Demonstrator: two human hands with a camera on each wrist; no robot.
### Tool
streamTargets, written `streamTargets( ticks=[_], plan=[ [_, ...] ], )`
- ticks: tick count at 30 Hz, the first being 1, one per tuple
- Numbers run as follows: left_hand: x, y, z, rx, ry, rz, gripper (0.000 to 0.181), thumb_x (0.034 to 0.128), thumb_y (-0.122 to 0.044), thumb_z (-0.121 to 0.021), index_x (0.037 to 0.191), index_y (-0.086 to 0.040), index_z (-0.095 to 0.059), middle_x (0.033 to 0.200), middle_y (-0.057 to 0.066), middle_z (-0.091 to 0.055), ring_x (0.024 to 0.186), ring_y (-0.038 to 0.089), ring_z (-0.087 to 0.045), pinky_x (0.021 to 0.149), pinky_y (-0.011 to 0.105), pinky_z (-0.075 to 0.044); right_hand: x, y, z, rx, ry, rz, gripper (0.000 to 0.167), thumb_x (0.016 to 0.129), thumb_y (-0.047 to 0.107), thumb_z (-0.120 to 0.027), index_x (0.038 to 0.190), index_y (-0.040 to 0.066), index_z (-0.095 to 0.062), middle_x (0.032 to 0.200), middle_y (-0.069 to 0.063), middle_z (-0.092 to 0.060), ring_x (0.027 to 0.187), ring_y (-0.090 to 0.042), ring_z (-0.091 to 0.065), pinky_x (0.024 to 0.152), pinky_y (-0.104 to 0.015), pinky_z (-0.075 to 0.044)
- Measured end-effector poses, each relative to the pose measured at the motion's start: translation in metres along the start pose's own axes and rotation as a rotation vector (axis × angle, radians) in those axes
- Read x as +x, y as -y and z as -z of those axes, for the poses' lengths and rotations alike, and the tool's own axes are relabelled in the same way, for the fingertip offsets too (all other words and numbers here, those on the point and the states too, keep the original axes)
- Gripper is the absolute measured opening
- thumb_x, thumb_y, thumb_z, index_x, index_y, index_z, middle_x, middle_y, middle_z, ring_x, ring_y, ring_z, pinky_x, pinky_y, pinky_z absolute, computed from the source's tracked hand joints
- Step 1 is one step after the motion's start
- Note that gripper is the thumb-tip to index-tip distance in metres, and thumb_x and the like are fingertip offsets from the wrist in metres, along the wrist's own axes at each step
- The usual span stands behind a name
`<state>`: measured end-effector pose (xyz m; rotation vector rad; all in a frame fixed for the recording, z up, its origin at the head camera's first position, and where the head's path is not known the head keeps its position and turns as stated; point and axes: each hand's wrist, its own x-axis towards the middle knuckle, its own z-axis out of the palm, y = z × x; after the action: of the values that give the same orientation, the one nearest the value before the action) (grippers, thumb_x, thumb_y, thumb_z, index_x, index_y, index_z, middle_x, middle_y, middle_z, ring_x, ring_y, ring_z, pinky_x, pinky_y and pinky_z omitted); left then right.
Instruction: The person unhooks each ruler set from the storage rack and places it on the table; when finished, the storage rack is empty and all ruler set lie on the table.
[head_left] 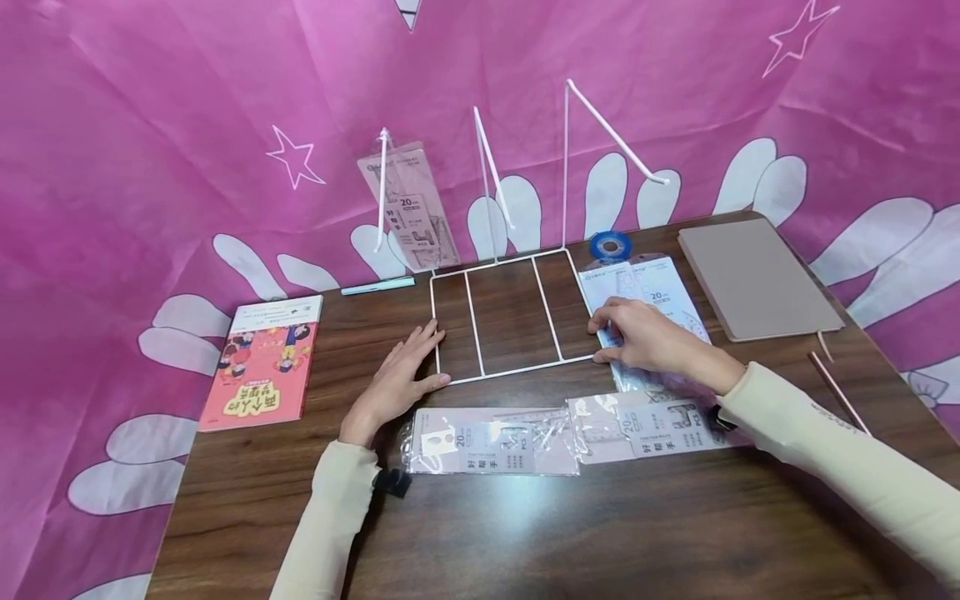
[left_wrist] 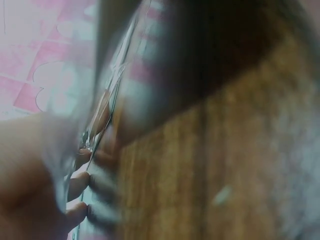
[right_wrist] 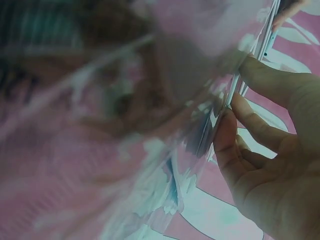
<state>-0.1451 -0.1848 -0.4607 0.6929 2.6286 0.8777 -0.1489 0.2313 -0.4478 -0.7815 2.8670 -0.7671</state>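
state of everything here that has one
white wire rack, standing
hanging ruler packet, tilted, on rack
two front ruler packets, flat
packets beside rack, overlapping
blue tape roll, wound
gray notebook, closed
red book, closed
light-blue pen, flat
slim pink stick, flat
left hand, touching rack
right hand, holding rack

Wears a long cream left sleeve (head_left: 324,517) and a matching right sleeve (head_left: 832,454), lightly creased, ending at the wrists in plain cuffs (head_left: 358,454). Bears tiny dark marks (head_left: 827,408) like lettering along the right one's upper edge, too small to read. Carries a small, blocky black device (head_left: 393,482) beside the left cuff and a black piece (head_left: 722,418), partly hidden, by the right. Has left hand (head_left: 397,377) and right hand (head_left: 651,337) bare.
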Motion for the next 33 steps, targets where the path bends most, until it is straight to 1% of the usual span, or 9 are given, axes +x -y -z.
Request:
streamTargets(
  ticks=[5, 10, 13, 17, 21, 24, 28, 31, 33],
  plan=[
    [0.003, 0.000, 0.005, 0.024, -0.015, -0.003, 0.076, 0.0993, -0.033, -0.073, 0.162, -0.006, -0.039, 0.173, 0.010, -0.023, 0.160, 0.033, -0.016, 0.127, 0.059, -0.017, 0.000, 0.001, 0.000, 0.001, 0.010, -0.016, 0.035, 0.079, 0.012, -0.092, 0.107, 0.000, -0.075, 0.094, -0.005, -0.066, 0.077, -0.016, -0.056, 0.068, -0.034, -0.051],
    [0.014, 0.004, 0.018, -0.024, -0.102, -0.041, 0.065, 0.0979, -0.022, -0.076, 0.154, -0.001, -0.050, 0.163, 0.016, -0.043, 0.152, 0.036, -0.037, 0.124, 0.055, -0.030, 0.000, 0.001, 0.001, 0.003, 0.007, -0.020, 0.035, 0.080, 0.012, -0.092, 0.108, -0.001, -0.075, 0.096, -0.006, -0.066, 0.078, -0.017, -0.057, 0.069, -0.035, -0.052],
    [0.026, 0.011, 0.029, -0.123, -0.176, -0.056, 0.057, 0.0967, -0.013, -0.077, 0.148, 0.000, -0.056, 0.152, 0.019, -0.056, 0.143, 0.035, -0.049, 0.121, 0.051, -0.035, 0.001, 0.001, 0.001, 0.001, 0.007, -0.027, 0.035, 0.080, 0.012, -0.092, 0.108, 0.000, -0.075, 0.097, -0.006, -0.066, 0.078, -0.017, -0.058, 0.070, -0.036, -0.052],
    [0.044, 0.022, 0.044, -0.300, -0.327, -0.053, 0.049, 0.0948, -0.004, -0.076, 0.142, 0.001, -0.061, 0.136, 0.023, -0.066, 0.127, 0.035, -0.062, 0.111, 0.045, -0.047, 0.001, 0.001, 0.000, -0.006, 0.010, -0.030, 0.035, 0.080, 0.012, -0.092, 0.108, 0.000, -0.075, 0.099, -0.007, -0.067, 0.080, -0.018, -0.059, 0.071, -0.037, -0.053],
    [0.060, 0.027, 0.058, -0.489, -0.516, -0.046, 0.047, 0.0932, 0.004, -0.074, 0.138, 0.006, -0.061, 0.126, 0.031, -0.067, 0.111, 0.031, -0.068, 0.093, 0.029, -0.056, 0.001, 0.001, 0.000, -0.008, 0.007, -0.028, 0.036, 0.079, 0.013, -0.093, 0.108, 0.000, -0.075, 0.100, -0.007, -0.068, 0.081, -0.019, -0.060, 0.073, -0.038, -0.054],
    [0.071, 0.025, 0.068, -0.613, -0.628, -0.045, 0.047, 0.0920, 0.007, -0.073, 0.137, 0.009, -0.060, 0.123, 0.036, -0.064, 0.102, 0.023, -0.068, 0.084, 0.020, -0.054, 0.001, 0.001, -0.001, -0.005, 0.001, -0.021, 0.036, 0.079, 0.013, -0.093, 0.107, 0.000, -0.075, 0.100, -0.007, -0.068, 0.081, -0.019, -0.060, 0.073, -0.038, -0.054],
    [0.082, 0.016, 0.078, -0.728, -0.699, -0.064, 0.046, 0.0908, 0.011, -0.071, 0.135, 0.014, -0.059, 0.123, 0.042, -0.060, 0.095, 0.016, -0.067, 0.078, 0.019, -0.053, 0.001, 0.002, -0.001, 0.004, 0.000, -0.021, 0.035, 0.079, 0.012, -0.093, 0.107, 0.000, -0.075, 0.099, -0.007, -0.068, 0.080, -0.018, -0.060, 0.072, -0.037, -0.054],
    [0.088, 0.009, 0.082, -0.801, -0.708, -0.088, 0.043, 0.0896, 0.013, -0.070, 0.131, 0.017, -0.058, 0.119, 0.041, -0.060, 0.091, 0.016, -0.068, 0.077, 0.020, -0.055, 0.000, 0.002, -0.001, 0.013, -0.001, -0.025, 0.035, 0.079, 0.013, -0.093, 0.107, 0.000, -0.075, 0.099, -0.007, -0.068, 0.080, -0.017, -0.060, 0.071, -0.036, -0.054],
    [0.092, 0.007, 0.084, -0.851, -0.709, -0.097, 0.040, 0.0892, 0.014, -0.070, 0.128, 0.019, -0.058, 0.113, 0.036, -0.064, 0.088, 0.016, -0.069, 0.075, 0.020, -0.056, -0.001, 0.002, -0.001, 0.019, -0.002, -0.021, 0.035, 0.079, 0.012, -0.093, 0.107, 0.000, -0.075, 0.099, -0.007, -0.069, 0.080, -0.017, -0.060, 0.071, -0.036, -0.054]
  ],
)
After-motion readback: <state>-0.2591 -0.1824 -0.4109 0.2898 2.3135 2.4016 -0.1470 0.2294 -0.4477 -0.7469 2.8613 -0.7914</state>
